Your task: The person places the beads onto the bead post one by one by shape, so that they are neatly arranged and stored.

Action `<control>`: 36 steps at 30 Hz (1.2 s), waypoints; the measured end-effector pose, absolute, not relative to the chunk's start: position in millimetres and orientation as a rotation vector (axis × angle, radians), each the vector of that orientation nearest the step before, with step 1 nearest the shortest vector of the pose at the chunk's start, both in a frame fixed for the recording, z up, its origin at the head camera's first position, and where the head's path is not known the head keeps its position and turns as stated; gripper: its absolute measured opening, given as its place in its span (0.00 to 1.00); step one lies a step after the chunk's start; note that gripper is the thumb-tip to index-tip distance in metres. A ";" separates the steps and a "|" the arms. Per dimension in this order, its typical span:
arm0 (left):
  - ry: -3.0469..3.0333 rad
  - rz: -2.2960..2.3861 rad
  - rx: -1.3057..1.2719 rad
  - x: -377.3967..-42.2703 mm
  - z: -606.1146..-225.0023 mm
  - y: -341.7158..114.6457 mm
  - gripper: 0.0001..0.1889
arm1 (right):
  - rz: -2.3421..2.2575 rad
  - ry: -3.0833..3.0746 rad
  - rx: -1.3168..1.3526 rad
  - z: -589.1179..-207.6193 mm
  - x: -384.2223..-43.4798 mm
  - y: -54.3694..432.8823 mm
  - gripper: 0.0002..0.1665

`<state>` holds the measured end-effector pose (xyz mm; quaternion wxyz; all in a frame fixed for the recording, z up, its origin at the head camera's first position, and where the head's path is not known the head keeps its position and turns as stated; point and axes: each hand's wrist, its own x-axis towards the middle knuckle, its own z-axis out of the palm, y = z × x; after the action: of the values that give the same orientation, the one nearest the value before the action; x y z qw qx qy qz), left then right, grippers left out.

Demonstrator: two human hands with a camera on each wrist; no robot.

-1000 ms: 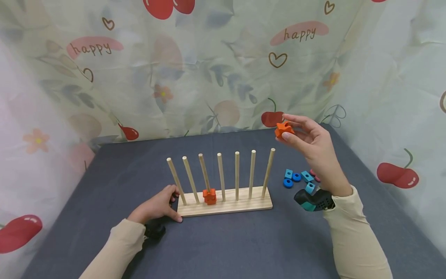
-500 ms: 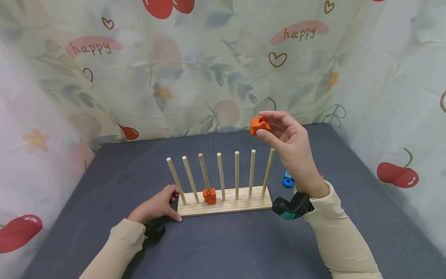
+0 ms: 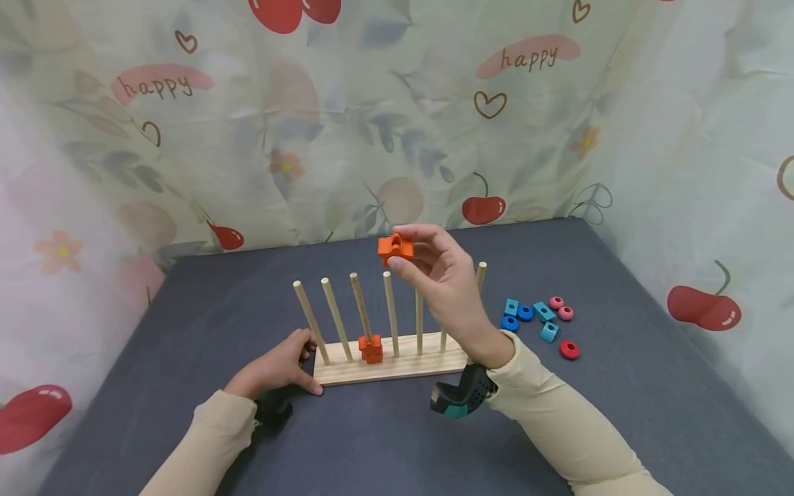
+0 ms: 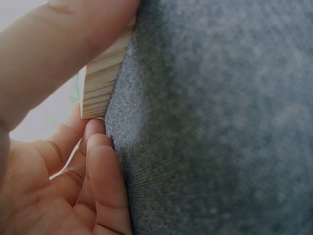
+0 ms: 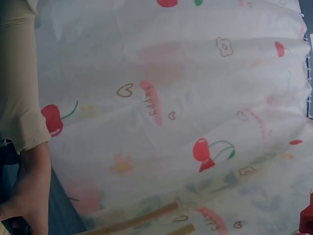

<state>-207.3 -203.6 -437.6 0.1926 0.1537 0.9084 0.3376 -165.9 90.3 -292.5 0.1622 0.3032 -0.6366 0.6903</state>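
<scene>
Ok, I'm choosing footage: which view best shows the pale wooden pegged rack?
The head view: the rack shows nearly whole, partly behind the right hand. The left wrist view shows only a base corner; the right wrist view, parts of two pegs.

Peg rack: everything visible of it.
The peg rack looks like pale, grained wood: a flat rectangular base carrying seven round pegs in one row. It stands on the dark tabletop, the left hand holding its left end. At least one orange block sits low on the third peg from left. The right hand and wrist partly hide its right side.
</scene>
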 end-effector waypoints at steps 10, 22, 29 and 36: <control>2.560 0.942 0.449 -207.6 -437.8 -203.9 0.36 | 1.647 -1.779 0.994 -314.2 -177.3 64.9 0.24; 2.550 0.957 0.448 -207.8 -437.8 -203.6 0.36 | 1.604 -1.828 0.957 -329.2 -182.7 48.2 0.24; 2.550 0.963 0.457 -208.4 -439.7 -204.3 0.36 | 1.741 -1.777 0.929 -339.5 -188.5 38.2 0.22; 2.552 0.962 0.451 -209.0 -440.3 -204.1 0.36 | 1.723 -1.777 0.876 -342.0 -191.0 32.4 0.22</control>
<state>-209.0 -204.1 -440.3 0.1874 0.1602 0.9069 0.3417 -191.0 32.4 -342.0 0.2551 0.3225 -0.6544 0.6346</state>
